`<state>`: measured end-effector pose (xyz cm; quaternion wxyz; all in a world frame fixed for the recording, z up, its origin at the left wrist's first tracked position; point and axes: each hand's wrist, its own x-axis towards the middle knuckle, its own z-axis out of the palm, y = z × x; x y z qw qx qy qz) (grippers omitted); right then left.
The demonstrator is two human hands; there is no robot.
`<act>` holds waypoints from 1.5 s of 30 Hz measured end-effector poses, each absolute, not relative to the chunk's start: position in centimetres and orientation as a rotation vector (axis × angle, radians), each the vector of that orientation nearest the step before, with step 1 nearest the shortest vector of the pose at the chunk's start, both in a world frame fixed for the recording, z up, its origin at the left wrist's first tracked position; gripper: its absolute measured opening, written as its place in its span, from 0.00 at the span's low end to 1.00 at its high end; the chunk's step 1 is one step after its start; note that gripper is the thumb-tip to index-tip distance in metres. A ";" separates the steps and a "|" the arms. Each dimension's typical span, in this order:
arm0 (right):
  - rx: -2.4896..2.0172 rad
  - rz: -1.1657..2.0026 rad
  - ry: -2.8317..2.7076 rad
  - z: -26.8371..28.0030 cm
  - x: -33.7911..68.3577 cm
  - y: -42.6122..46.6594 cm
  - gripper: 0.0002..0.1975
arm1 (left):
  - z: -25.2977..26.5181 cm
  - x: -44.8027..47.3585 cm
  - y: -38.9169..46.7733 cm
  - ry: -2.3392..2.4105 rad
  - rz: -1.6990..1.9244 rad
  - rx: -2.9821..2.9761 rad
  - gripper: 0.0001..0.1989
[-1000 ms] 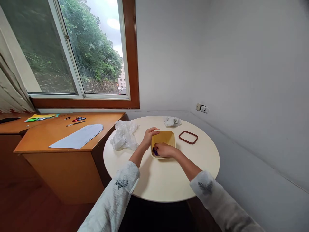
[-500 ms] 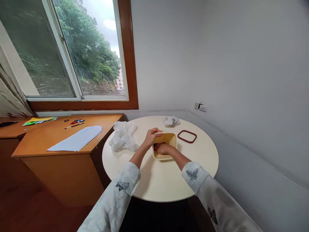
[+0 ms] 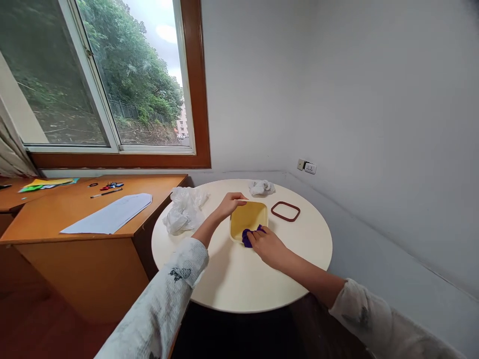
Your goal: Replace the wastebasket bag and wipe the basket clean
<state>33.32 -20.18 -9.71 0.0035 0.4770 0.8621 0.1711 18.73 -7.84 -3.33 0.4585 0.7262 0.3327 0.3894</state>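
A yellow square bin (image 3: 249, 215) is tilted on the round table, its open top facing me. My left hand (image 3: 231, 203) is closed on the bin's upper left rim, thumb over the edge. In my right hand (image 3: 267, 244) is a bunched purple cloth (image 3: 247, 238), pressed against the bin's near rim. Part of the cloth is hidden under the fingers. Just right of the bin, a brown rounded-square rim ring (image 3: 285, 211) lies flat on the table.
The cream round table (image 3: 239, 294) stands against the wall. On it are a crumpled clear plastic bag (image 3: 185, 210) at the left and a smaller white bundle (image 3: 261, 187) at the back. A wooden desk (image 3: 75, 259) at the left bears paper sheets (image 3: 112, 214), a pen (image 3: 106, 193) and scissors (image 3: 111, 185).
My right hand has come out of the bin's inside to its near rim, bringing the purple cloth into plain view. The bin tilts more toward me; my left hand keeps its rim.
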 end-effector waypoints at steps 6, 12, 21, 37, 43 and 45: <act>1.437 0.587 2.824 -10.5 33.6 -18.3 0.22 | -2.8 17.5 -7.5 0.834 0.949 1.850 0.17; 1.911 0.401 2.813 -9.9 32.4 -17.9 0.21 | -3.6 15.7 -8.2 0.800 0.913 1.828 0.34; 2.038 0.094 2.968 -9.2 28.9 -17.7 0.20 | -4.4 16.2 -9.2 0.711 1.080 1.876 0.21; 1.883 -0.497 2.467 -5.6 29.4 -15.1 0.12 | -4.0 17.0 -8.8 0.738 0.967 1.865 0.22; 1.824 -0.639 2.359 -6.5 28.9 -11.8 0.16 | -3.6 16.7 -9.3 0.762 0.952 1.902 0.22; 1.850 -0.625 2.317 -6.8 28.9 -11.4 0.17 | -3.6 16.7 -9.4 0.773 0.956 1.908 0.22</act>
